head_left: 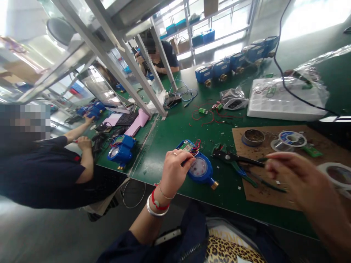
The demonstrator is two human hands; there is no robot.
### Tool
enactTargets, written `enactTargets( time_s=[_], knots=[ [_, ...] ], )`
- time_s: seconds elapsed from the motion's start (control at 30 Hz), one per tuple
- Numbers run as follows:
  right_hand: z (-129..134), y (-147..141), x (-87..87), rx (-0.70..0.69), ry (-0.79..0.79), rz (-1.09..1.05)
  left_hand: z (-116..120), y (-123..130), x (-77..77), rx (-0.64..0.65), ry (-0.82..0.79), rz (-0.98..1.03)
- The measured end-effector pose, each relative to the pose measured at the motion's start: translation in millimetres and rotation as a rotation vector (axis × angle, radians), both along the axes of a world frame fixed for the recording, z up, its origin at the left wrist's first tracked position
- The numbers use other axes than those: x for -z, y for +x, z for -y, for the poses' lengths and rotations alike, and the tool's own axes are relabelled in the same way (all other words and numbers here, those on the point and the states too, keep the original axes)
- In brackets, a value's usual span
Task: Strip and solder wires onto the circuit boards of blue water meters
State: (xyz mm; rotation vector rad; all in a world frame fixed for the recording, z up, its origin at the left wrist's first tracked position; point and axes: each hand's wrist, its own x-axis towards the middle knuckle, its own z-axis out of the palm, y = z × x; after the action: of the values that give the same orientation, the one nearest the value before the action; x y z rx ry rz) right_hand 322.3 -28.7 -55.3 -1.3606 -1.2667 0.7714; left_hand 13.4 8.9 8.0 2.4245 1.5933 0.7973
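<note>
A blue water meter (201, 168) with a round clear dial and a brass fitting lies at the table's front edge. Its open compartment shows a green circuit board (187, 146) and thin red wires (197, 145). My left hand (175, 168) is over the meter's left side, thumb and fingers pinched together; what they hold is hidden. To the right, my right hand (298, 175) is blurred, its thumb and forefinger closed at the end of a black handle of the wire strippers (233, 159). The strippers' jaws point toward the meter, and their other handle is blue-green.
Cardboard (263, 195) bears a round tin (253, 138), a solder spool (292, 139) and a tape roll (336, 174). Behind are a white foam tray (285, 109) and several blue meters (219, 68). A co-worker (41, 164) sits at left, beside metal posts (161, 54).
</note>
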Motion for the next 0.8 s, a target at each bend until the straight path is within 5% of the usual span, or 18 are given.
enactTargets(
  time_s=[0.07, 0.17, 0.4, 0.8],
  knots=[
    [-2, -42, -1.1, -0.265, -0.020, 0.146, 1, 1, -2.1, 0.003, -0.008, -0.027],
    [-14, -84, 4.8, -0.421, 0.077, 0.310, 2, 2, -3.9, 0.001, -0.015, -0.073],
    [-23, -118, 12.4, -0.507, 0.044, 0.262, 9, 4, -6.0, -0.059, -0.018, -0.062],
    [-23, -121, 18.8, -0.503, 0.044, 0.201, 10, 4, 3.6, -0.089, 0.028, -0.025]
  ],
)
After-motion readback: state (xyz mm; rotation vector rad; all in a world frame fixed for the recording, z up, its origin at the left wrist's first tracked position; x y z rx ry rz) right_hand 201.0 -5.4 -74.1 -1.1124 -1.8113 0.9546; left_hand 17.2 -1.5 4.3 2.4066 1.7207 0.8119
